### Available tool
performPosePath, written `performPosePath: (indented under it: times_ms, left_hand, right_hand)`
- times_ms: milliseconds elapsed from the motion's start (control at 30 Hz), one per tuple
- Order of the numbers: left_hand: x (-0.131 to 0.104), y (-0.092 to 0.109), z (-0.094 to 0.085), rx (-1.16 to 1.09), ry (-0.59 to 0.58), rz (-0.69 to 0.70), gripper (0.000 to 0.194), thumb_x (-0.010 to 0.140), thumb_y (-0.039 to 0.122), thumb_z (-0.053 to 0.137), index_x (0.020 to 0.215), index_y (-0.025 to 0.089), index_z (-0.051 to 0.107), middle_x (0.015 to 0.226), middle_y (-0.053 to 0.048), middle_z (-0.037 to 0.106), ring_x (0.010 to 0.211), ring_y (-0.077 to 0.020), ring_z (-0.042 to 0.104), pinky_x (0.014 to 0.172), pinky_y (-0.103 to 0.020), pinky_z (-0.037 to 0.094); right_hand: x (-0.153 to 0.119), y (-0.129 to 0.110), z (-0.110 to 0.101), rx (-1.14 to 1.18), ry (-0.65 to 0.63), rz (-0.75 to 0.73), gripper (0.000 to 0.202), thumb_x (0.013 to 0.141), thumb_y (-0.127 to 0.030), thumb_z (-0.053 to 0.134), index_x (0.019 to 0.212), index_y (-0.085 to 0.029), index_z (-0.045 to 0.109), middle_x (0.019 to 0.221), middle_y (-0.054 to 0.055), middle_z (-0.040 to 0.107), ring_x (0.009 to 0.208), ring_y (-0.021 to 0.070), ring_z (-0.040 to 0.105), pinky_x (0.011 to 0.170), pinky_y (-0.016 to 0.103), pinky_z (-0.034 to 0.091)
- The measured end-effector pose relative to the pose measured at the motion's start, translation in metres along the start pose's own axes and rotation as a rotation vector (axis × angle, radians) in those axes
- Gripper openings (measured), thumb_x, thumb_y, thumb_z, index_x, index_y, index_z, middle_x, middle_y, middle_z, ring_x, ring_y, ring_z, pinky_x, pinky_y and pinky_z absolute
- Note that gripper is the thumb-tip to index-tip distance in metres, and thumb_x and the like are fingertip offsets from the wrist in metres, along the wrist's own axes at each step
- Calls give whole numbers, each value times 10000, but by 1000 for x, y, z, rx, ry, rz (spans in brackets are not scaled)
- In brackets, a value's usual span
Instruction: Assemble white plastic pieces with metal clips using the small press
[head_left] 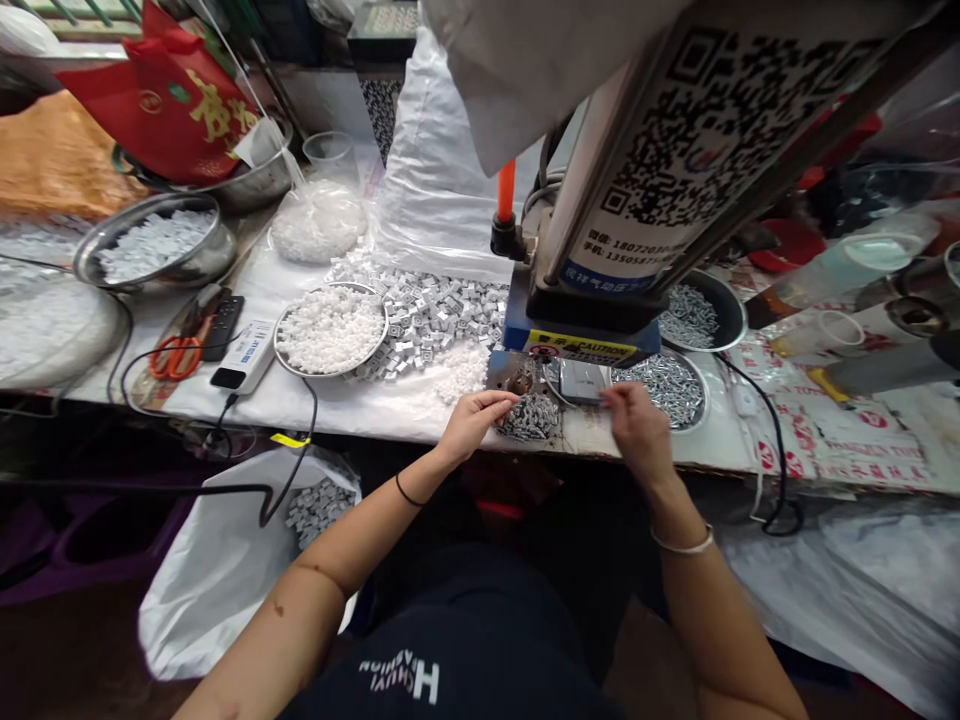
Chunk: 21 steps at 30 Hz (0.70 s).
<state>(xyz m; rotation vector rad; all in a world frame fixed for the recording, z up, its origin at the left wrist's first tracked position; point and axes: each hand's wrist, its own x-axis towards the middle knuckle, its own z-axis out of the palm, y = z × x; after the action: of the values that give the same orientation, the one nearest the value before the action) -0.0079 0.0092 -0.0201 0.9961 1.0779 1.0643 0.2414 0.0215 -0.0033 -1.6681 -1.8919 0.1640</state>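
My left hand point(480, 418) is pinched at the front of the press base, by a pile of small dark metal pieces point(531, 418); what its fingertips hold is too small to make out. Right of it, my right hand point(636, 425) has its fingers closed beside a grey metal block point(583, 381), and anything between them is hidden. The blue press head point(585, 335) with a yellow caution label stands just above both hands. Behind my right hand lies a tray of silvery metal pins point(671, 388).
On the left are a bowl of white pieces point(330, 330), loose white-grey blocks point(439, 315), a power strip point(244, 358) and orange scissors point(180, 350). A dark bowl point(724, 312) and clear cups stand at the right. An open white sack point(217, 570) sits below the table edge.
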Motion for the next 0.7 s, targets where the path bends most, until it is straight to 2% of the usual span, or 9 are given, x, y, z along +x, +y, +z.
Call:
performPosePath:
  times_ms: [100, 200, 367, 467, 533, 700]
  left_hand:
    - [-4, -2, 5, -171, -5, -113, 279, 670, 314, 721, 886, 137, 713, 687, -22, 643, 581, -78, 505, 581, -212, 405]
    - [-9, -1, 7, -212, -13, -129, 284, 658, 297, 740, 896, 146, 706, 695, -13, 649, 601, -77, 519, 600, -208, 410]
    - [-13, 4, 7, -196, -28, -85, 292, 675, 312, 730, 909, 142, 697, 773, -29, 670, 628, -88, 537, 619, -219, 424]
    - [-12, 5, 7, -198, -24, -62, 307, 666, 313, 739, 914, 138, 692, 775, -31, 667, 635, -93, 541, 618, -221, 425]
    - [-11, 5, 7, -250, -34, -71, 320, 654, 298, 752, 924, 140, 685, 718, -14, 650, 610, -83, 532, 613, -217, 422]
    - [-13, 2, 7, -406, -79, -119, 344, 638, 256, 768, 946, 142, 665, 656, 8, 630, 584, -72, 533, 622, -216, 422]
  right_hand:
    - [-12, -52, 11, 151, -157, -194, 178, 927, -317, 408, 859, -217, 539, 790, 50, 656, 703, 173, 610, 641, 264, 438]
    - [-17, -77, 21, 171, -237, -268, 184, 940, -271, 373, 862, -207, 527, 784, 52, 631, 719, 174, 592, 647, 265, 432]
    - [-15, -79, 25, 99, -291, -324, 202, 946, -260, 353, 867, -197, 527, 758, 56, 611, 710, 177, 571, 639, 270, 419]
    - [-12, -80, 24, 136, -309, -333, 214, 943, -292, 370, 855, -202, 543, 778, 61, 631, 733, 179, 586, 656, 271, 426]
    - [-11, -81, 24, 225, -308, -285, 204, 932, -317, 404, 837, -212, 550, 777, 44, 646, 722, 170, 598, 655, 262, 434]
    - [-12, -89, 33, 420, -299, -58, 205, 904, -353, 440, 803, -226, 565, 685, -6, 645, 596, 143, 593, 556, 236, 428]
